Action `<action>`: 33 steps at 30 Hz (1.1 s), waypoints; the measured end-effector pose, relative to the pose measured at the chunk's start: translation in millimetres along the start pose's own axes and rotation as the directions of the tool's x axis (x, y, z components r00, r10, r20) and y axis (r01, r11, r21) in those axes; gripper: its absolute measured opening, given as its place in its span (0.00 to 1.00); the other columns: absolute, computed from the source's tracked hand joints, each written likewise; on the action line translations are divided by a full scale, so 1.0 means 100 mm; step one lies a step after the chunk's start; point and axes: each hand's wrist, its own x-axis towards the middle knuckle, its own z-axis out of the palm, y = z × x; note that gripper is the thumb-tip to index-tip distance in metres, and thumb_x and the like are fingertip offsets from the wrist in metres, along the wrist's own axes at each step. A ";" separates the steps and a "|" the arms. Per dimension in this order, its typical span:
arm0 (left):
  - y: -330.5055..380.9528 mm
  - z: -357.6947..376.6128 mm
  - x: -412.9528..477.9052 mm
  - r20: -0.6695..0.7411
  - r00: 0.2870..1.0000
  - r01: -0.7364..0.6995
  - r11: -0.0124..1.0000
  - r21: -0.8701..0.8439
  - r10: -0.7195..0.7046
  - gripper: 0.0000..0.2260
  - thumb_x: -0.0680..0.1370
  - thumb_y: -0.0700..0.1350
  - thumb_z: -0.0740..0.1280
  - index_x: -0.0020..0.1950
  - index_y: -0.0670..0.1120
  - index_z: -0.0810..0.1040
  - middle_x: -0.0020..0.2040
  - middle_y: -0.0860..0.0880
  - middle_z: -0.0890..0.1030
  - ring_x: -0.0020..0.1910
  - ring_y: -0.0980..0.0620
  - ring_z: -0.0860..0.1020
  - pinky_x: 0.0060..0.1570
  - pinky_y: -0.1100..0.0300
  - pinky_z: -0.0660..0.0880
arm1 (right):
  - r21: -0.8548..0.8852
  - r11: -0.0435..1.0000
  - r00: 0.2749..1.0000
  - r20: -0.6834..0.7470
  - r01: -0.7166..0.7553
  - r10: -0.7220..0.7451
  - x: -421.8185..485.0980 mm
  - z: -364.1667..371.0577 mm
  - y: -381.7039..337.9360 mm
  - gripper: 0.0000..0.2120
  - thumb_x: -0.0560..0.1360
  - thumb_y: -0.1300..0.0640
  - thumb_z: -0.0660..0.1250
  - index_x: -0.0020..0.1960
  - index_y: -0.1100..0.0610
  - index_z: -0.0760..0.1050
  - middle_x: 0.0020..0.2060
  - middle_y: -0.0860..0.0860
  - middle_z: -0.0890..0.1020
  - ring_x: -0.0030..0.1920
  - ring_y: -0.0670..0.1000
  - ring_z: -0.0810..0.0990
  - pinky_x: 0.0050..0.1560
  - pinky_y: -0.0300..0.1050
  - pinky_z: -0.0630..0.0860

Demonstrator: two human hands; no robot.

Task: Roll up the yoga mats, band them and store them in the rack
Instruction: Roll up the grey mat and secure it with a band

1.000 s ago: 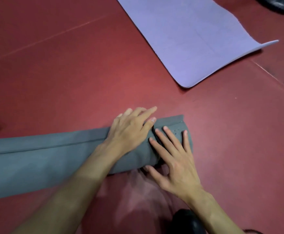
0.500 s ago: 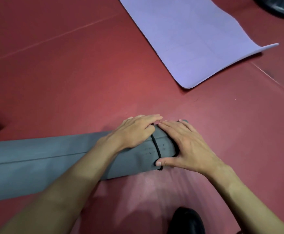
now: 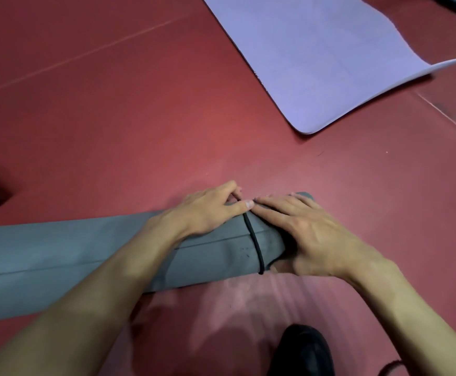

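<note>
Head view: black band [image 3: 254, 240] pinched by left hand [image 3: 210, 210] atop grey rolled mat [image 3: 85, 248]; right hand [image 3: 310, 237] clamped round roll end. Band, just beside right hand, could be slipped off; roll loosened.

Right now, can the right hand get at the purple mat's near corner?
Probably yes, with a stretch. Only bare red floor lies between the grey roll and the purple mat. But the right hand grips the roll's end beside the black band and would have to let go first.
</note>
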 end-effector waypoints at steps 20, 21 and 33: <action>0.15 0.13 -0.02 0.204 0.979 0.034 0.948 -0.317 0.033 0.18 0.87 0.51 0.61 0.62 0.37 0.81 0.61 0.40 0.84 0.52 0.53 0.79 0.61 0.57 0.75 | 0.141 0.971 0.973 -0.153 0.192 -0.170 -0.03 0.26 -0.54 0.50 0.66 0.31 0.78 0.79 0.55 0.67 0.76 0.48 0.71 0.78 0.48 0.66 0.80 0.50 0.61; 0.08 0.12 -0.01 0.206 0.978 0.041 0.944 -0.327 0.029 0.17 0.87 0.49 0.62 0.59 0.36 0.82 0.58 0.40 0.85 0.50 0.53 0.77 0.57 0.58 0.76 | 0.179 0.970 0.974 -0.181 0.166 -0.134 -0.05 0.25 -0.51 0.49 0.66 0.34 0.80 0.77 0.55 0.67 0.75 0.47 0.71 0.76 0.47 0.69 0.77 0.46 0.65; -0.33 -0.12 -0.28 -0.068 0.988 0.120 0.974 -0.193 -0.136 0.17 0.74 0.70 0.65 0.45 0.60 0.85 0.43 0.60 0.85 0.48 0.57 0.83 0.56 0.49 0.80 | -0.043 0.998 0.999 -0.011 -0.052 0.052 0.25 0.21 -0.46 0.59 0.61 0.14 0.64 0.78 0.55 0.70 0.72 0.49 0.77 0.70 0.52 0.76 0.72 0.52 0.71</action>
